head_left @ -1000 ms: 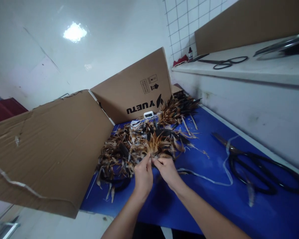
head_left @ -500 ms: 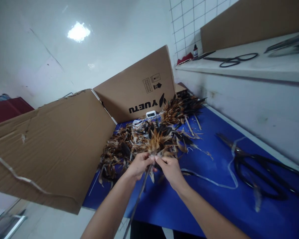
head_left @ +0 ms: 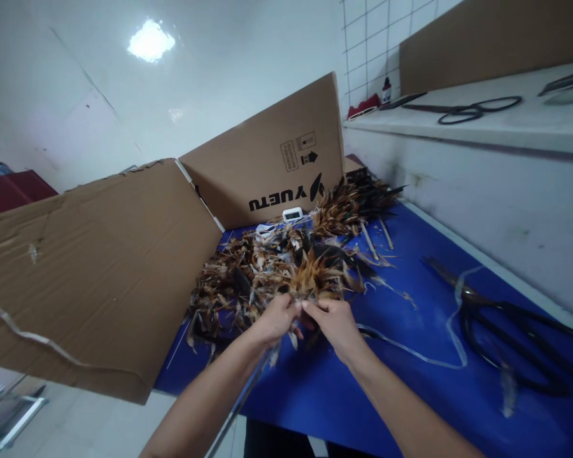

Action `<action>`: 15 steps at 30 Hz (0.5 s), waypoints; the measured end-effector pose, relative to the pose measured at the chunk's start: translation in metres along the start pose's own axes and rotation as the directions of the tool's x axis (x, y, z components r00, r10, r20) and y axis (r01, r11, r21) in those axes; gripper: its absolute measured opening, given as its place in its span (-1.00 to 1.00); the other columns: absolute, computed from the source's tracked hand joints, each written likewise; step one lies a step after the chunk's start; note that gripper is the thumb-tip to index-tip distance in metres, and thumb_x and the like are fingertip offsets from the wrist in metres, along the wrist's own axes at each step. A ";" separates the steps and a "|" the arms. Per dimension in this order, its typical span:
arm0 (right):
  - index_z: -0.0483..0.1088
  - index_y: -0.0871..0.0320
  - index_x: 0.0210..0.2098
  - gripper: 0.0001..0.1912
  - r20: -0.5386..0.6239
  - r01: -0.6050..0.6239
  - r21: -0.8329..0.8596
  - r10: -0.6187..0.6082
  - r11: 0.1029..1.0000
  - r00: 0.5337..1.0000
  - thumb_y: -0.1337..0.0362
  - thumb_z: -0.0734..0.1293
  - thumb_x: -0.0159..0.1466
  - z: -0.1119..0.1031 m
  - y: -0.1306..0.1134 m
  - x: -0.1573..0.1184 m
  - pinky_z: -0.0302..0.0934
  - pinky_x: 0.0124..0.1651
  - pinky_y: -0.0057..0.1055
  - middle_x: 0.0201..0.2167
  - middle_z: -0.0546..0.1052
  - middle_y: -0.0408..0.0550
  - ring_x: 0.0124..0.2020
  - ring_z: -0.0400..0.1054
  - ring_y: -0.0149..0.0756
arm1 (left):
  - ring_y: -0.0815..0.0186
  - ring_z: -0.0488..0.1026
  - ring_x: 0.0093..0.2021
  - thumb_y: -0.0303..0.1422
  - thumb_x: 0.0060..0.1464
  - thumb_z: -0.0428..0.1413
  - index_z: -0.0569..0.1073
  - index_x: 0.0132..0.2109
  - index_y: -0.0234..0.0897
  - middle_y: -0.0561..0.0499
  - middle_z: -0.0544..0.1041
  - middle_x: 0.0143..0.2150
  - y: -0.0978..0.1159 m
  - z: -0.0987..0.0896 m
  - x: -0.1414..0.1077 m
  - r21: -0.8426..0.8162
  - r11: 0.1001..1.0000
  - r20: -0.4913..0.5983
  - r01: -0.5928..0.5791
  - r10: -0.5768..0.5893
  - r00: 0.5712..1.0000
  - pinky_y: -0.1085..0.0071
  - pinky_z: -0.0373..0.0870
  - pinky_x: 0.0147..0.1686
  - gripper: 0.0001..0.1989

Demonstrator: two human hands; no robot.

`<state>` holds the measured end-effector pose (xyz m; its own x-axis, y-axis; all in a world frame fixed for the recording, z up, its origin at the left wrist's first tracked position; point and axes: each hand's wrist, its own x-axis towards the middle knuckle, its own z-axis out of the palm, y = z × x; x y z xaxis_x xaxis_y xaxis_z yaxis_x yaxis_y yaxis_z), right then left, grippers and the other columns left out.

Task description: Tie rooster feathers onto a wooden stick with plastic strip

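Note:
Over the blue table, my left hand (head_left: 277, 319) and my right hand (head_left: 337, 323) meet with thumbs and fingers pinched together. Between them they grip the base of a tuft of golden-brown feathers (head_left: 311, 275), which fans out away from me. A thin dark stick (head_left: 241, 404) runs from under my left hand down toward my lap. My fingers hide how the feathers join the stick. Just beyond my hands spreads a pile of loose brown, black and whitish feathers (head_left: 239, 273). A clear plastic strip (head_left: 410, 353) trails rightward from beside my right hand.
Large black-handled scissors (head_left: 501, 331) lie on the blue table (head_left: 325, 407) at right, near a loose feather (head_left: 509, 388). Cardboard panels (head_left: 100, 273) wall the left and back. A small white digital display (head_left: 293, 215) and bundled feathers (head_left: 339, 207) sit behind. Another scissors (head_left: 477, 109) rests on the shelf.
My hands stay pinched together at the feather tuft, with small finger movements. The stick's lower end has swung left. The whole view has shifted slightly.

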<state>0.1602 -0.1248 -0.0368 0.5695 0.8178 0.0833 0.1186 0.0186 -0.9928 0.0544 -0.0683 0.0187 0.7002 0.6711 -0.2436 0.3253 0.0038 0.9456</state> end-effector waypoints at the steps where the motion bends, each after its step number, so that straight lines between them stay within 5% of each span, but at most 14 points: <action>1: 0.31 0.22 -0.76 -0.61 -0.004 -0.011 0.003 0.011 1.000 1.000 0.08 0.30 0.05 0.000 0.001 0.001 -0.06 -0.59 -0.49 -0.78 0.25 -0.20 -0.66 0.06 -0.46 | 0.41 0.34 -0.58 -0.29 0.02 -0.03 0.33 -0.29 -0.39 0.03 0.39 -0.51 -0.002 0.000 0.001 0.054 0.999 -0.023 -0.002 0.003 1.000 0.53 0.21 -0.66 -0.78; 6: 0.36 0.23 -0.70 -0.69 -0.073 -0.025 0.052 0.029 0.998 0.997 0.11 0.33 0.00 0.003 0.007 0.002 -0.01 -0.56 -0.49 -0.74 0.29 -0.20 -0.63 0.12 -0.44 | 0.44 0.21 -0.66 -0.39 0.08 -0.11 0.31 -0.42 -0.32 0.12 0.26 -0.68 -0.009 -0.004 0.008 0.427 0.901 -0.111 -0.072 0.131 0.985 0.51 0.16 -0.60 -0.83; 10: 0.35 0.21 -0.69 -0.70 -0.077 0.022 -0.004 -0.022 1.000 0.997 0.14 0.29 0.04 0.006 0.008 0.001 0.03 -0.52 -0.49 -0.72 0.31 -0.20 -0.61 0.13 -0.42 | 0.32 0.36 -0.45 -0.45 0.06 -0.10 0.34 -0.37 -0.31 -0.03 0.43 -0.48 -0.012 -0.004 0.010 0.621 0.769 -0.126 -0.153 0.291 0.949 0.41 0.27 -0.39 -0.85; 15: 0.35 0.20 -0.66 -0.64 -0.042 0.089 -0.050 -0.091 0.995 0.995 0.07 0.28 0.10 0.007 0.009 0.000 0.06 -0.49 -0.48 -0.69 0.33 -0.18 -0.58 0.14 -0.41 | 0.25 0.40 -0.35 -0.49 0.10 -0.20 0.34 -0.25 -0.34 -0.16 0.46 -0.35 -0.017 0.001 0.005 0.695 0.696 -0.123 -0.178 0.359 0.925 0.36 0.29 -0.33 -0.78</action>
<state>0.1561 -0.1204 -0.0462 0.5898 0.7879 0.1770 0.2095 0.0624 -0.9758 0.0535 -0.0660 0.0013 0.6862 0.7137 0.1407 0.5441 -0.6320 0.5518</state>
